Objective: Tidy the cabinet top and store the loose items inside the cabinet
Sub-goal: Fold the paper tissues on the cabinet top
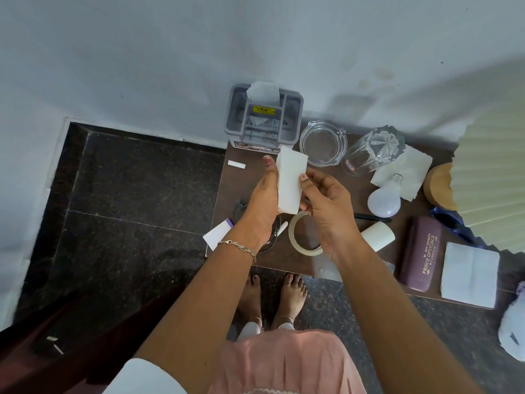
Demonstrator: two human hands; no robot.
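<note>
Our fingers (269,165) on the left hand (262,203) and the right hand (326,206) pinch a folded white paper napkin (291,183) above the brown tabletop (235,183). We judge the folding nearly finished; next comes stowing it inside the cabinet. Far right of the fingers, a maroon spectacle case (423,254) reads "PRINCE OPTICALS".

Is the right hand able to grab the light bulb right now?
Probably yes. The light bulb lies uncovered on the cabinet top, beside the right hand. But its fingers pinch the folded paper, so it must let go first; the left hand holds it too.
</note>
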